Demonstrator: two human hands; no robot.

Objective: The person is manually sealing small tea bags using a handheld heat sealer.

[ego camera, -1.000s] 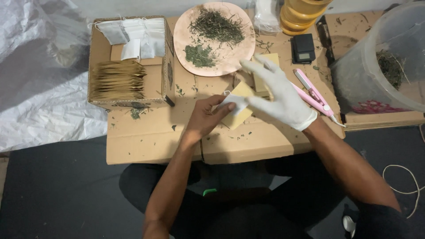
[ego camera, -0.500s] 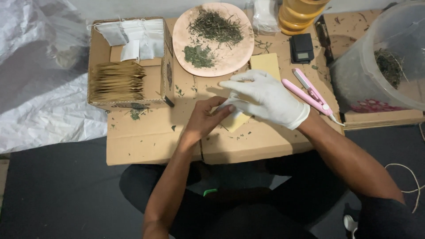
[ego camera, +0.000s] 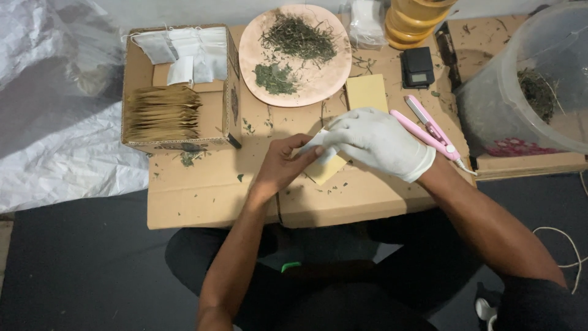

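Observation:
My bare left hand (ego camera: 278,167) and my white-gloved right hand (ego camera: 380,141) meet over the middle of a flat cardboard sheet (ego camera: 208,196). Together they pinch a small white tea bag (ego camera: 318,144) above a tan paper envelope (ego camera: 326,168) that lies under the fingers. A second tan envelope (ego camera: 366,92) rests just beyond the hands. Farther back sits a round pinkish plate (ego camera: 318,83) with two heaps of dried green herb.
An open cardboard box (ego camera: 229,104) at the left holds a stack of tan envelopes (ego camera: 162,113) and white tea bags (ego camera: 184,52). A pink heat sealer (ego camera: 432,132), a small black scale (ego camera: 418,66), a yellow container (ego camera: 416,18) and a clear tub (ego camera: 527,92) stand at right.
My gloved right hand has drawn back from near the plate toward my left hand and closed onto the white tea bag. My left hand has stayed in place.

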